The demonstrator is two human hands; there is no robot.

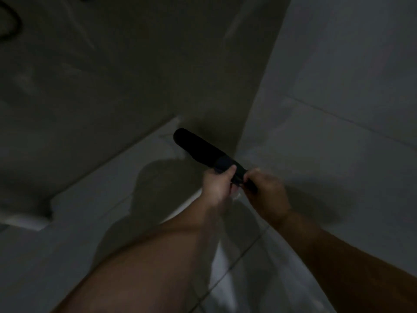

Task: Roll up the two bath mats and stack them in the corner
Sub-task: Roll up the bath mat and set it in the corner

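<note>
Dim room, little light. The pale tiled floor is filling the lower half of my view, grout lines running across it at a slant. Two walls are meeting ahead of me: the darker wall on the left and the lighter tiled wall on the right, their join dropping to the corner where both are meeting the floor.

My shadow is lying on the floor between my arms and that corner.

My two bare forearms are reaching forward from the bottom of the view, the left one coming up the middle, the right one from the lower right.

A rolled mat is lying as a dark, narrow roll slanting from upper left down to lower right, right at the corner. Its far end is pointing toward the darker wall; its near end is between my hands. I cannot tell in this light whether it is resting on the floor or lifted just off it, and I am making out only this one roll.

My left hand is curling closed around the near part of the roll, thumb up against its side. My right hand is closing on the very end of the roll, fingers bent in and pinching it. The two hands are almost touching each other.
</note>
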